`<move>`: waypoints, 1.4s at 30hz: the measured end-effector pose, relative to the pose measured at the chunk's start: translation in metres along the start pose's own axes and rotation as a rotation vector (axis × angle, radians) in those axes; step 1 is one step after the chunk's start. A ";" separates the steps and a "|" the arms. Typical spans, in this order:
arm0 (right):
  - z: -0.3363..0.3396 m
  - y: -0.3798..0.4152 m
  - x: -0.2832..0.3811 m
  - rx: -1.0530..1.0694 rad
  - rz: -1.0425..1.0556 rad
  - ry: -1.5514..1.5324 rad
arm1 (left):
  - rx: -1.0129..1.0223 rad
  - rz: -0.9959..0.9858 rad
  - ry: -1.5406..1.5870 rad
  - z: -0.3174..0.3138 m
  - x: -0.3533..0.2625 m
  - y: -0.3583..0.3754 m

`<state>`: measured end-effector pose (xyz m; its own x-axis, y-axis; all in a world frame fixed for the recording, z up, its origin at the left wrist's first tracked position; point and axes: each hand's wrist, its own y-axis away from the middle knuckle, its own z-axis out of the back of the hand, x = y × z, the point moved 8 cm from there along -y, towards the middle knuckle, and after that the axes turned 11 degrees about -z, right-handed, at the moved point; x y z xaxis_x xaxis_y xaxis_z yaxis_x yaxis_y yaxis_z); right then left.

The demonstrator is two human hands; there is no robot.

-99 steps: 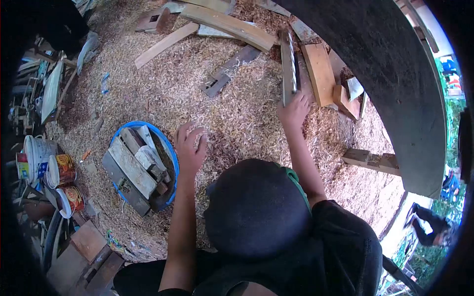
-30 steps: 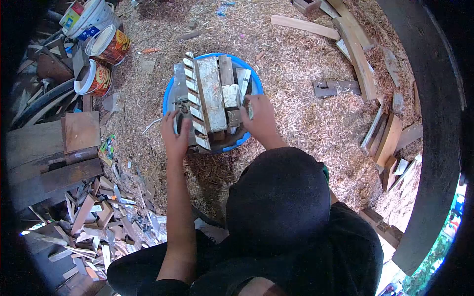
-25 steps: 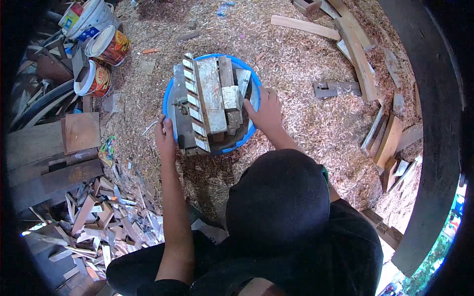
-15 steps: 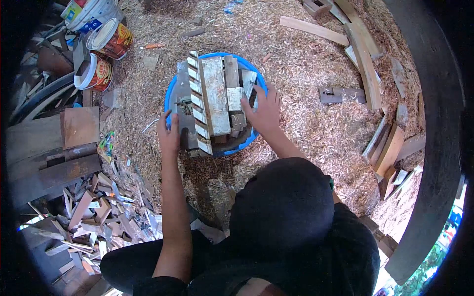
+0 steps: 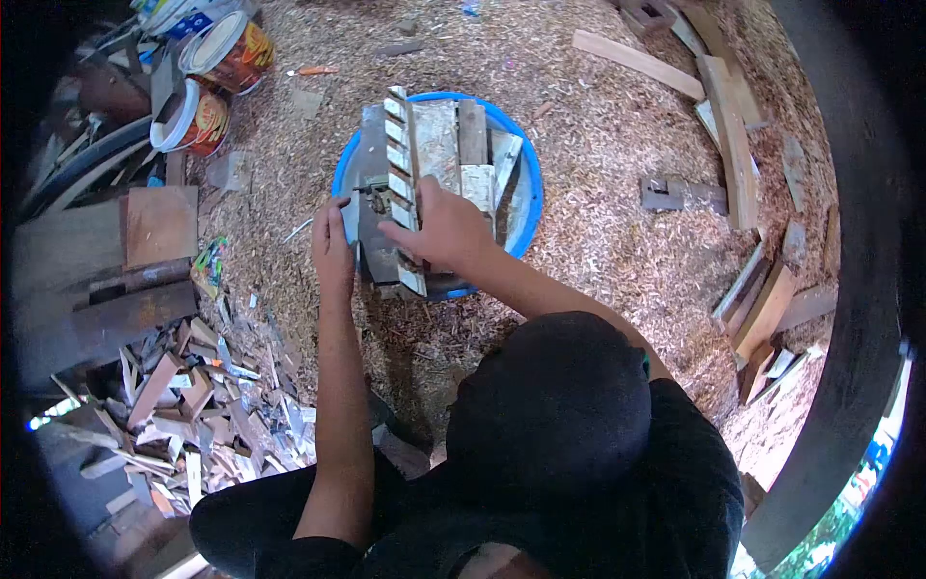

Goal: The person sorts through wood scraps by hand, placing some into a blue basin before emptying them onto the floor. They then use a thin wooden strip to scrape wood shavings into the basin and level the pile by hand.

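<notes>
Lying lengthwise over a round blue plastic tub [image 5: 535, 196], a narrow wooden strip [image 5: 398, 185] shows slanting white blocks of colour with brown gaps along its edge. Beneath and beside it sit a flat dark-grey board [image 5: 374, 150] with a rough, clotted patch, a broad plank [image 5: 436, 135] whose white paint is scuffed, a weathered grey-brown batten [image 5: 473, 130], a white-faced block [image 5: 479, 186] and a pale slanting piece [image 5: 504, 159].

The hands are apart from each other. The right hand [image 5: 450, 230] is over the strip, thumb on one side and fingers on the other; whether it pinches the wood, I cannot tell. The left hand [image 5: 334, 251] is at the tub's left rim, fingers half curled, and its hold cannot be made out either.

Dry, curled wood shavings [image 5: 588, 222] cover the floor around the tub. On the far right a long dark plank [image 5: 854, 251] looks bowed, with green foliage past its lower end. At the left lies a jumbled heap of offcuts [image 5: 212, 415] below a square brown board [image 5: 161, 224].

Counted: two hands, one tub, one striped strip, two orange-labelled buckets [image 5: 243, 53], one slotted dark board [image 5: 687, 193] and one slim pale slat [image 5: 637, 65].
</notes>
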<state>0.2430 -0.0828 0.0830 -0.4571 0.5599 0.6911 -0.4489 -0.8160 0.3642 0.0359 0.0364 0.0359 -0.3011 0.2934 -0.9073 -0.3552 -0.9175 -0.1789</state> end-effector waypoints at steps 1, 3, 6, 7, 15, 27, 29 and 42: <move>-0.004 -0.003 0.005 0.015 0.017 -0.001 | -0.003 -0.018 -0.014 0.004 -0.003 0.003; -0.010 -0.008 0.002 0.037 -0.030 0.037 | 0.034 0.008 -0.034 0.010 -0.002 0.010; -0.002 -0.011 0.000 -0.025 -0.002 -0.007 | 0.160 0.090 -0.085 0.010 0.007 0.033; 0.002 -0.011 -0.012 -0.131 0.073 -0.087 | 0.134 0.113 -0.091 0.014 0.014 0.039; 0.057 -0.026 -0.153 -0.709 -0.226 0.271 | 0.098 0.239 -0.172 0.011 0.072 0.029; 0.044 -0.023 -0.152 -0.567 -0.120 -0.097 | -0.137 0.321 -0.170 -0.005 0.078 0.006; 0.054 -0.012 -0.143 -0.572 -0.114 -0.173 | -0.165 0.251 -0.051 -0.001 0.076 0.009; 0.122 0.114 0.043 -0.265 0.090 -0.176 | -0.319 0.413 -0.119 0.181 -0.155 0.100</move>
<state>0.2652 -0.1694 0.2306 -0.3745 0.4352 0.8187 -0.6076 -0.7822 0.1378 -0.1129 -0.0524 0.2278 -0.4640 -0.0979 -0.8804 0.0954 -0.9936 0.0602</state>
